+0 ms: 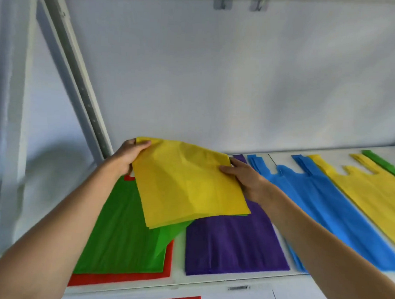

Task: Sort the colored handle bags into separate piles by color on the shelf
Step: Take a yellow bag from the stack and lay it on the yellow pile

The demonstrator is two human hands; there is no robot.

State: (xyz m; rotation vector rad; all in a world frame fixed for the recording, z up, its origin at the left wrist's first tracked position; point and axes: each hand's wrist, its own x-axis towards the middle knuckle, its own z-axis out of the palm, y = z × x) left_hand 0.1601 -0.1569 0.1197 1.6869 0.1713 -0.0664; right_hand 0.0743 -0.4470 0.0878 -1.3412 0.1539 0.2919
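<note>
At the far left of the shelf (179,256) lies the unsorted stack, a green bag (119,231) on top with red bags (120,279) showing under its near edge. The left hand (127,157) pinches the upper left corner of a yellow bag (186,184), thumb on top and fingers beneath, and the right hand (247,180) clamps the bag's right edge the same way, so the bag hangs lifted and tilted above the green bag and the purple pile (231,240) just beside it (a lighter green layer peeks from under its lower edge, and I cannot tell whether that is being lifted too). Further right lie a blue pile (328,210), then the yellow pile (374,195), with a green strip (384,164) beyond. The step in hand looks like carrying this yellow bag off the mixed stack; the next move likely calls for a long sweep rightward over purple and blue, then laying it flat, handles aligned, on the yellow pile.
</note>
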